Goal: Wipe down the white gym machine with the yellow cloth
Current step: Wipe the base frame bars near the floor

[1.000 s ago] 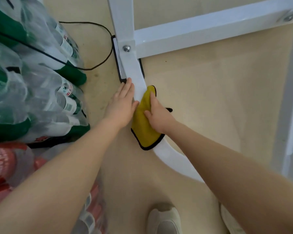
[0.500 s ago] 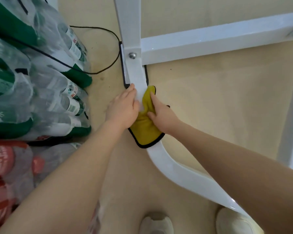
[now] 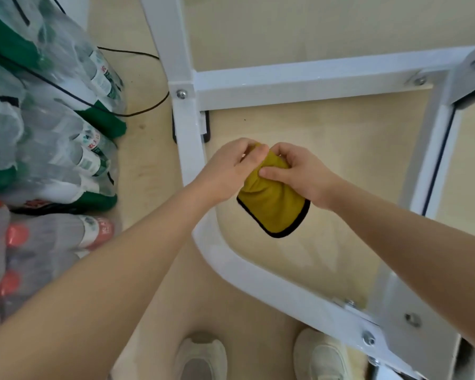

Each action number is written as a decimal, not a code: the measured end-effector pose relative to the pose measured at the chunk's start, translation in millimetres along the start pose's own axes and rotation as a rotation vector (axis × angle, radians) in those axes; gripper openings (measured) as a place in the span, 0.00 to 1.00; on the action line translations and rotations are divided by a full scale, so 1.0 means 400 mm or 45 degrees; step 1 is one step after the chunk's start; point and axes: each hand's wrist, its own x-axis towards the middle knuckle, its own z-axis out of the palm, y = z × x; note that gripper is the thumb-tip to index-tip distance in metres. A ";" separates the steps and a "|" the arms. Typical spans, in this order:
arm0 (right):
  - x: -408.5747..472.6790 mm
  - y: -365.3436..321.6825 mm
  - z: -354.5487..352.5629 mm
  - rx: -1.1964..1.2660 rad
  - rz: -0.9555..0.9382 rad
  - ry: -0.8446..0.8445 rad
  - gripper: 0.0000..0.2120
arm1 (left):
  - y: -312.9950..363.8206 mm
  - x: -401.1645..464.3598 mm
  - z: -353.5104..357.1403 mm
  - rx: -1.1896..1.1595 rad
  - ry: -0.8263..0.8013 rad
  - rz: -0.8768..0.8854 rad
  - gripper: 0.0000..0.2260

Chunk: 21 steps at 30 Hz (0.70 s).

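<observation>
Both hands have their fingers curled onto one yellow microfibre cloth with black stitched edging [image 3: 274,207]: the left hand [image 3: 228,168] pinches the bunched top of the cloth between thumb and bent fingers, and the right hand [image 3: 299,171] grips the same bunched part from the other side, its thumb lying across the fabric. The two sets of fingertips nearly meet over the gathered top. Below the hands the rest of the cloth hangs loose, its rounded black-trimmed corner lowest, held in the air above the pale beige floor [image 3: 327,149] and clear of the white painted metal gym machine frame [image 3: 285,83]. That frame surrounds the hands: an upright post runs just to the left of the left wrist, a crossbar lies beyond, and a curved tube bends under the forearms. Shrink-wrapped packs of plastic water bottles with green labels [image 3: 52,119] are stacked at far left, with a thin black cable [image 3: 137,112] trailing beside them. Two pale shoes [image 3: 200,357] show at the bottom edge.
</observation>
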 end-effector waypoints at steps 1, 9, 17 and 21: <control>-0.003 0.003 -0.023 0.043 0.002 0.027 0.05 | 0.007 0.008 0.007 -0.002 -0.021 -0.019 0.15; -0.046 0.056 -0.205 0.433 0.305 -0.105 0.15 | 0.074 0.065 0.114 0.083 -0.076 -0.047 0.08; -0.089 0.142 -0.336 0.630 0.449 -0.212 0.19 | 0.142 0.125 0.156 0.088 -0.107 -0.129 0.05; -0.094 0.144 -0.353 0.882 0.420 0.026 0.19 | 0.154 0.180 0.180 0.032 -0.122 -0.068 0.11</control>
